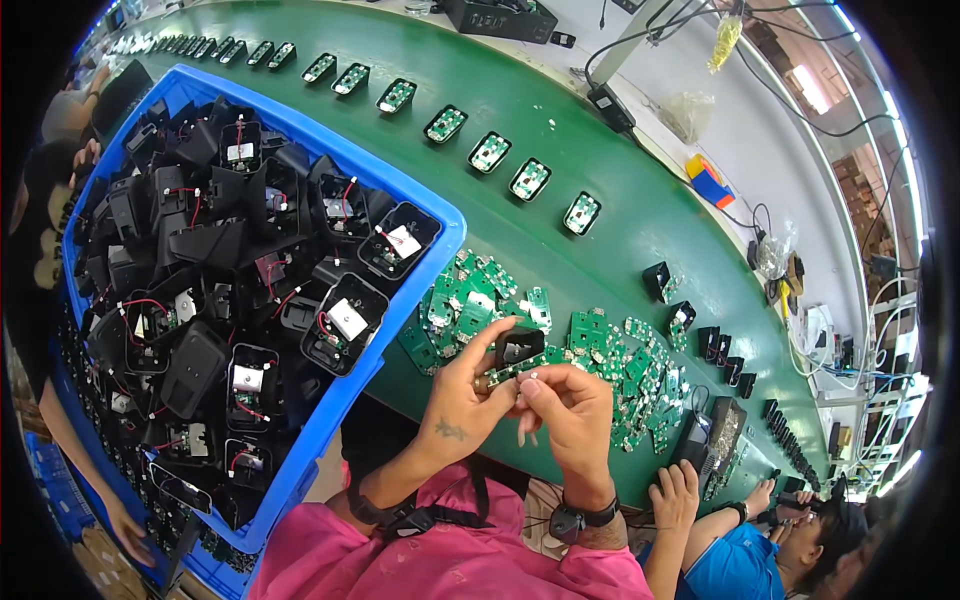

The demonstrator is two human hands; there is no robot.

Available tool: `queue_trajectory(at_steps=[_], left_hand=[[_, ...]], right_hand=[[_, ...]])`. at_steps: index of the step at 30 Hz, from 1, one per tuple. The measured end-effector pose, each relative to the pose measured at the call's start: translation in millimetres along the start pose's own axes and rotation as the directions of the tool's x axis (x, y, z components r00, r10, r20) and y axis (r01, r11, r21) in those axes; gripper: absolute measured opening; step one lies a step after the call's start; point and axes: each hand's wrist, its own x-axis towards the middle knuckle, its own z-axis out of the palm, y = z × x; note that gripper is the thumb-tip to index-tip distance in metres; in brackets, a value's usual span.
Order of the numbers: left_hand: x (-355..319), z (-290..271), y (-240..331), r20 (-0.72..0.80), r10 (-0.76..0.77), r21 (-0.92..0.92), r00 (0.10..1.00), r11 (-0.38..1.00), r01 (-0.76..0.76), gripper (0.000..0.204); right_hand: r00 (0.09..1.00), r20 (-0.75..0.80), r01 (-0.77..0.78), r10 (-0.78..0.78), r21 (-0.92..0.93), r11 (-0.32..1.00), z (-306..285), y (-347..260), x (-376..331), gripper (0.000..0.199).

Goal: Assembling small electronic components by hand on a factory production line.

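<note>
My left hand is closed around a black plastic housing, with its open side tipped up. A narrow green circuit board lies against the housing's near edge, under my left thumb. The fingertips of my right hand are pinched together at the board's right end, on what looks like a small white connector; the fingers partly hide it. Just beyond and beside both hands, a heap of loose green circuit boards covers part of the green table.
At left stands a blue crate piled with black housings carrying red wires. Housings with boards form a curved row beyond. More black housings stand at right. A co-worker in blue sits lower right; another person's hand rests on the table edge.
</note>
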Motion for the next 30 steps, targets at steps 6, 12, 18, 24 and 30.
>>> queue_trajectory(at_steps=[6, 12, 18, 24, 30], left_hand=[[-6.0, 0.0, 4.6, 0.032, -0.056, 0.082, 0.998, 0.995, 0.054, 0.061], [-10.8, 4.4, 11.9, 0.006, 0.031, 0.097, 0.999, 0.995, -0.032, 0.064], [-17.2, -2.1, 25.9, 0.093, 0.017, 0.206, 0.996, 0.978, -0.036, 0.065], [-18.4, 2.2, 28.7, 0.097, 0.041, 0.268, 0.994, 0.961, -0.066, 0.066], [-18.3, 1.6, 27.6, 0.127, 0.137, 0.424, 0.982, 0.888, -0.179, 0.066]], right_hand=[[1.000, 0.016, 0.018, -0.020, 0.114, 0.993, -0.4, 6.3, -8.0, 0.012], [0.901, -0.118, 0.286, -0.417, -0.560, 0.778, 3.1, 1.4, -15.1, 0.009], [0.935, 0.264, 0.353, -0.238, -0.621, 0.700, -10.0, -35.0, -8.4, 0.006], [0.916, 0.359, 0.379, -0.179, -0.632, 0.676, -18.8, -48.7, -4.8, 0.007], [0.928, 0.348, 0.340, -0.132, -0.649, 0.681, -18.5, -48.0, -2.1, 0.008]])
